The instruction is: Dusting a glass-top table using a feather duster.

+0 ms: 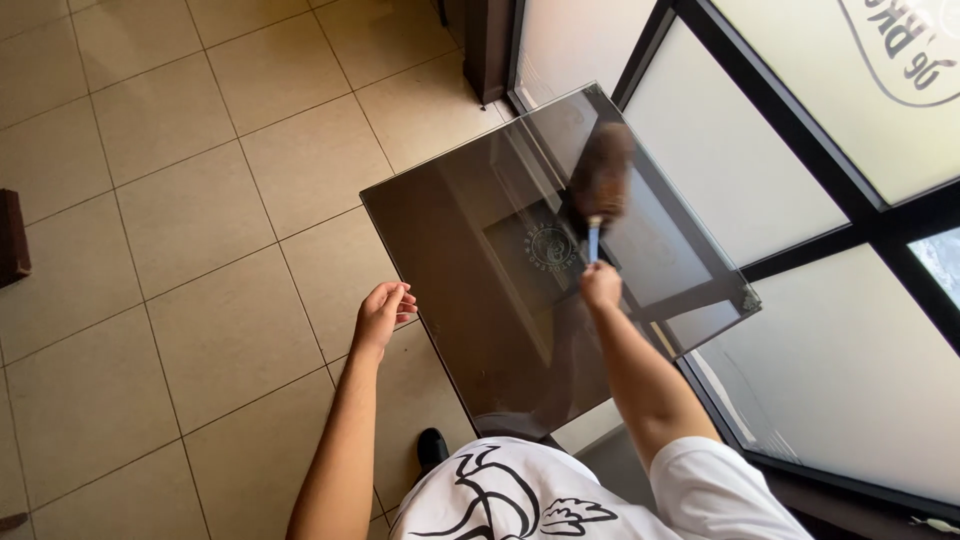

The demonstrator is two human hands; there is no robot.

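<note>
A square table with a dark tinted glass top [470, 240] stands below me beside frosted windows. My right hand [600, 286] is closed around the pale blue handle of a brown feather duster [603, 178], whose fluffy head is blurred over the far right part of the glass. At the table's left edge my left hand [382, 313] hangs with fingers loosely curled and holds nothing; it is close to the glass rim, and contact cannot be told.
Beige floor tiles [180, 200] spread to the left. Black-framed frosted window panels [800, 180] run along the right. A dark wooden piece [12, 238] shows at the left edge, and a dark post [487, 45] stands beyond the table. My black shoe [432, 447] is under the table's near corner.
</note>
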